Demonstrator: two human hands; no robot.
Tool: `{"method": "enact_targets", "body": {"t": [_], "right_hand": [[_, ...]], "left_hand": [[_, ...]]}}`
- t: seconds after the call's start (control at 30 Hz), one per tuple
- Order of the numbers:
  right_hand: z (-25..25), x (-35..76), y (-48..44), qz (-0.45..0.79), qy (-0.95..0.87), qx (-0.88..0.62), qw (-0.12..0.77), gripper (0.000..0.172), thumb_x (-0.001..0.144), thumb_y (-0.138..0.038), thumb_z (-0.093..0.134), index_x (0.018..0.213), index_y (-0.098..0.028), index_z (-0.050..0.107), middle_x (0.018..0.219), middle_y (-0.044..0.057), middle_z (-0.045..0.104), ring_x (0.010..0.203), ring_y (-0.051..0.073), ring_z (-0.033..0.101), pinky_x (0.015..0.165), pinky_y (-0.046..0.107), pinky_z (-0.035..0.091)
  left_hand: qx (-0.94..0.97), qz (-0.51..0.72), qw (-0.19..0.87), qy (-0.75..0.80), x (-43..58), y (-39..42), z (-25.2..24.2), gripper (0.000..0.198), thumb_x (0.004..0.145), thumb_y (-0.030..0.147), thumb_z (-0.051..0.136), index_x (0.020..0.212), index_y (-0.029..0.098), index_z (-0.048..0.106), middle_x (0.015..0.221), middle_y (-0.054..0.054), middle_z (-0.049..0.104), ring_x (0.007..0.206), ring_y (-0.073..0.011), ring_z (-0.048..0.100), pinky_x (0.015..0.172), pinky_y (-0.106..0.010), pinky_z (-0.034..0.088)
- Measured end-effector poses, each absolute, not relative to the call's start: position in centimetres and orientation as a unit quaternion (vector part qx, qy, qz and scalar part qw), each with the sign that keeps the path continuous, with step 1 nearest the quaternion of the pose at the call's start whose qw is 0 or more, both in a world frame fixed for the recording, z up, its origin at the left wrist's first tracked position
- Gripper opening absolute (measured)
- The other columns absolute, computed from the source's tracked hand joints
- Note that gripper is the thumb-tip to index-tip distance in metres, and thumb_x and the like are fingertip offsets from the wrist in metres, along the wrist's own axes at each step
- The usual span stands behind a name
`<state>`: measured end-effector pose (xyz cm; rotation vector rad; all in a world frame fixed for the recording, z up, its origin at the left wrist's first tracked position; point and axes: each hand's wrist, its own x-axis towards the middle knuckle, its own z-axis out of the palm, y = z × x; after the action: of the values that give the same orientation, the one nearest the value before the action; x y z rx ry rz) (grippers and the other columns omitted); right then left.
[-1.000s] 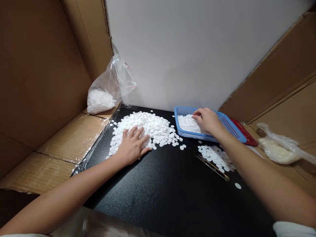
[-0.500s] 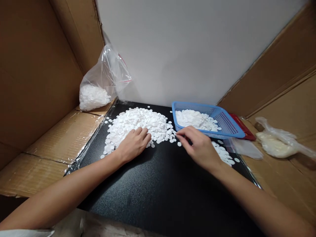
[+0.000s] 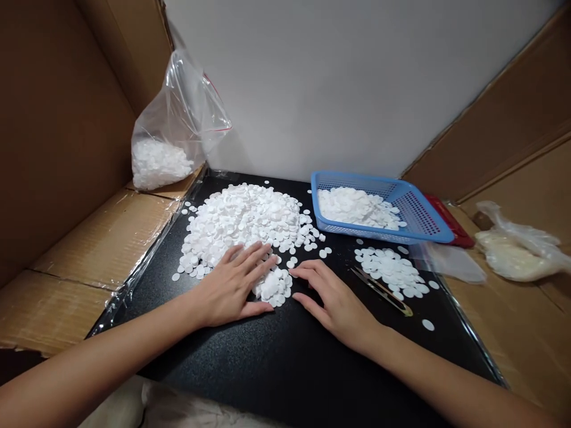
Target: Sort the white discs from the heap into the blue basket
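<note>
A large heap of thin white discs point(image 3: 245, 217) lies on the black tabletop point(image 3: 250, 362). My left hand point(image 3: 238, 284) rests at the heap's near edge, fingers stretched and thumb spread. Beside its thumb and fingertips is a small cluster of white discs point(image 3: 273, 288), drawn out in front of the heap. My right hand point(image 3: 330, 300) is on the other side of this cluster, its thumb and fingers apart with nothing seen between them. Right of that hand lie a pair of thread snips point(image 3: 382, 291) and a smaller spread of discs point(image 3: 392, 270).
A blue perforated basket point(image 3: 428, 208) holds more white discs at the back right, with a red object point(image 3: 452, 223) behind it. A clear bag of white pieces point(image 3: 163, 160) stands at the left on cardboard. Another plastic bag point(image 3: 513, 249) lies at the far right.
Both hands have come nearer to me, and the right has moved left. A small cluster of discs now sits between them. The snips have come into view. The left fingers have spread.
</note>
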<state>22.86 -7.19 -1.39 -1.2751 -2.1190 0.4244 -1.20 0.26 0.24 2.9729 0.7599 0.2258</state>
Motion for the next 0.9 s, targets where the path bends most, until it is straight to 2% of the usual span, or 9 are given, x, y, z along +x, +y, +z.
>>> {"method": "enact_targets", "body": {"t": [0.1,0.27,0.37,0.47,0.6,0.73,0.9], "right_hand": [[-1.7,23.1,-6.7,0.143,-0.801,-0.496,0.304,0.030,0.094,-0.020,0.055,0.124,-0.024,0.054,0.115,0.013,0.057,0.107,0.028,0.060,0.091,0.047,0.054],[-1.3,23.3,-6.7,0.140,-0.794,-0.508,0.303,0.017,0.095,-0.020,0.053,0.110,-0.022,0.061,0.104,0.011,0.058,0.097,0.025,0.061,0.083,0.042,0.056],[-1.0,23.2,-7.0,0.138,-0.826,-0.462,0.292,0.023,0.094,-0.019,0.055,0.116,-0.022,0.061,0.112,0.012,0.060,0.101,0.026,0.060,0.087,0.044,0.055],[-0.9,23.0,-7.1,0.140,-0.851,-0.427,0.272,0.022,0.095,-0.018,0.053,0.114,-0.023,0.063,0.111,0.011,0.064,0.099,0.025,0.061,0.086,0.044,0.055],[-0.9,23.4,-7.1,0.149,-0.831,-0.448,0.295,0.018,0.097,-0.017,0.048,0.100,-0.022,0.065,0.097,0.009,0.065,0.090,0.023,0.063,0.079,0.038,0.055],[-0.7,24.4,-7.2,0.162,-0.802,-0.487,0.306,0.012,0.096,-0.018,0.051,0.092,-0.023,0.062,0.091,0.007,0.062,0.085,0.021,0.062,0.075,0.036,0.055],[-0.1,25.1,-7.4,0.203,-0.779,-0.521,0.283,0.010,0.094,-0.020,0.055,0.084,-0.023,0.057,0.084,0.004,0.059,0.077,0.019,0.061,0.069,0.031,0.053]], "left_hand": [[0.965,0.072,0.032,0.249,-1.9,1.4,0.3,0.086,0.088,0.072,0.044,0.153,0.019,0.027,0.159,-0.015,0.030,0.147,-0.0308,0.025,0.118,-0.046,0.016],[0.964,0.076,0.015,0.253,-1.2,1.3,0.9,0.102,0.079,0.083,0.040,0.154,0.016,0.023,0.160,-0.018,0.024,0.149,-0.0353,0.019,0.120,-0.052,0.008],[0.971,0.078,0.029,0.222,-0.3,-0.4,0.7,0.093,0.086,0.076,0.040,0.155,0.015,0.021,0.160,-0.015,0.026,0.149,-0.0299,0.020,0.121,-0.047,0.007],[0.973,0.080,0.054,0.208,0.4,-1.3,0.1,0.077,0.095,0.062,0.040,0.155,0.018,0.021,0.157,-0.011,0.033,0.148,-0.0245,0.024,0.121,-0.042,0.015],[0.970,0.076,0.056,0.225,0.6,-0.4,-0.2,0.071,0.094,0.062,0.043,0.153,0.025,0.028,0.158,-0.008,0.033,0.149,-0.0273,0.022,0.121,-0.046,0.016],[0.966,0.073,0.047,0.244,0.5,1.4,0.0,0.083,0.088,0.073,0.042,0.154,0.025,0.027,0.159,-0.009,0.031,0.149,-0.0293,0.020,0.121,-0.048,0.012],[0.961,0.095,0.019,0.258,0.6,1.4,0.6,0.099,0.078,0.082,0.047,0.153,0.020,0.028,0.160,-0.014,0.026,0.149,-0.0368,0.017,0.120,-0.056,0.009]]}}
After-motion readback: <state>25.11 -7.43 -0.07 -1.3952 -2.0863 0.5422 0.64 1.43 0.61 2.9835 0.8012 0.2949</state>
